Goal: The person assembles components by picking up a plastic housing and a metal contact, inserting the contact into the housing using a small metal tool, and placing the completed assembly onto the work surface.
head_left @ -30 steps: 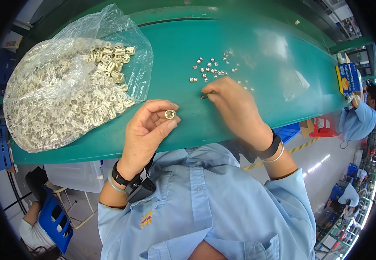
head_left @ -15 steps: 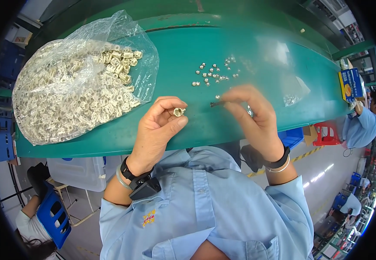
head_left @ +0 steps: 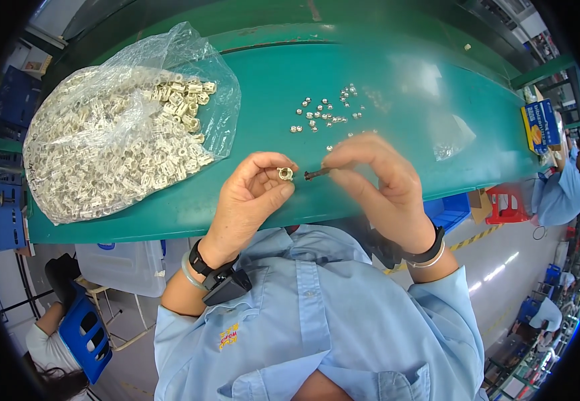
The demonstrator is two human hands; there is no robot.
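Between thumb and fingers, my left hand (head_left: 253, 190) pinches a small cream-coloured slotted plastic ring (head_left: 285, 174), its round opening showing. Facing it, my right hand (head_left: 383, 180) grips a short dark rod-like piece (head_left: 316, 174) with a notched tip. A small gap separates that tip from the plastic ring. Beyond both hands, several shiny metal balls (head_left: 330, 119) lie scattered on the green tabletop (head_left: 263, 87). To the left lies a large clear plastic bag (head_left: 113, 140), open toward the right and full of similar cream plastic rings.
A clear flat plastic bag (head_left: 451, 137) lies on the table at right. A blue and yellow box (head_left: 541, 127) stands at the right end. Below are a red stool (head_left: 505, 204), a blue bin (head_left: 449, 212) and a translucent tub (head_left: 119, 267). Other people sit at both sides.
My right hand has moved left and slightly down, bringing the dark rod-like piece close to the plastic ring. My left hand has shifted slightly right, still holding the ring.
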